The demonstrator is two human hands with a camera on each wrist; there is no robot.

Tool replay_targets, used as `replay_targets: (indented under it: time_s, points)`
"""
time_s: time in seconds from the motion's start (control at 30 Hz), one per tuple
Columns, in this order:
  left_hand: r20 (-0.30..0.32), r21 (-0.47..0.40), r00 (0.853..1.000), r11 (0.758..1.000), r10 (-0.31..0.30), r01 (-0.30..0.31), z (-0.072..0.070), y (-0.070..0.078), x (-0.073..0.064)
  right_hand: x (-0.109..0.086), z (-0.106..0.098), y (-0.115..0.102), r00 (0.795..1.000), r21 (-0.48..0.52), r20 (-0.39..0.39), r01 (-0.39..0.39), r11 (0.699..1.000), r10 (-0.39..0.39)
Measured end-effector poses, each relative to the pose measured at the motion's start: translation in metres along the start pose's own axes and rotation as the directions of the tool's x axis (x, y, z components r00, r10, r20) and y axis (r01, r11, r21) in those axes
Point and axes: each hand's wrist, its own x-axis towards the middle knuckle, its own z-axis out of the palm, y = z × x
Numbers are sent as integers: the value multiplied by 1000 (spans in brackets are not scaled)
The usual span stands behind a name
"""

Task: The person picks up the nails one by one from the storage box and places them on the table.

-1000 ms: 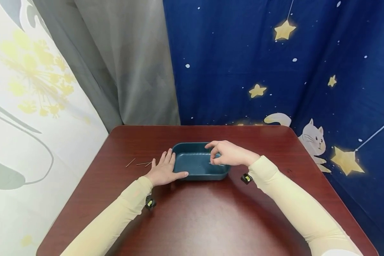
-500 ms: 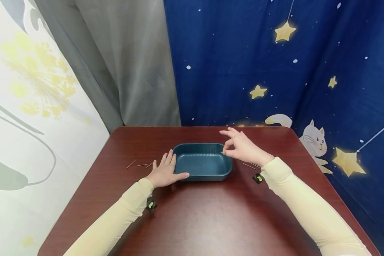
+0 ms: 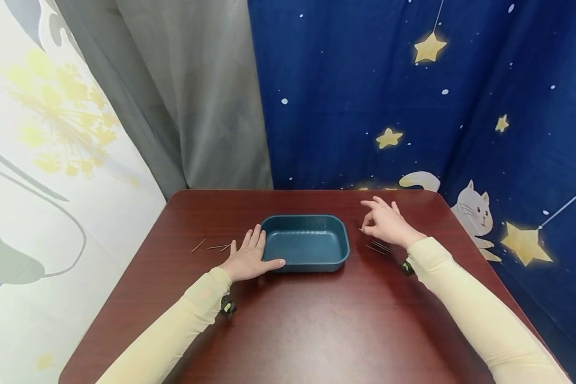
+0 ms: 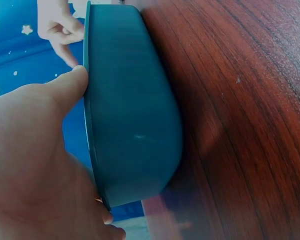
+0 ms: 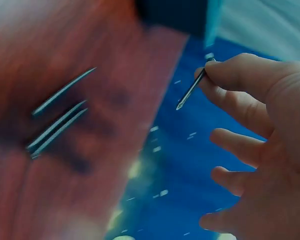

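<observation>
A teal rectangular plastic tub stands upright on the table. My left hand rests against its left end with fingers straight. In the left wrist view the thumb touches the tub's rim. To the right of the tub and above the table, my right hand pinches a thin metal nail between thumb and index finger. The nail's pointed end sticks out, while the other three fingers stand spread. Several more nails lie on the table below this hand, roughly side by side.
Left of the tub lie a few more nails, one partly behind the left hand's fingers. The reddish-brown wooden table ends at a grey curtain and a blue star-printed curtain.
My right hand has moved from over the tub to the right, still pinching the nail, and the nails on the right have come into view. The left hand keeps its place.
</observation>
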Motion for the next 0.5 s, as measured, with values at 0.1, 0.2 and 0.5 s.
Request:
replay_targets:
  time_s: [0.1, 0.2, 0.5]
  points:
    - [-2, 3, 1000, 1000, -4, 4, 0, 0, 0, -2, 9, 13, 1000, -31, 10, -18, 999, 19]
    - [-4, 5, 1000, 1000, -8, 8, 1, 0, -1, -4, 16, 20, 1000, -52, 16, -21, 998, 21]
    - [-10, -9, 1000, 1000, 11, -11, 1, -1, -2, -11, 35, 32, 999, -113, 38, -33, 993, 38]
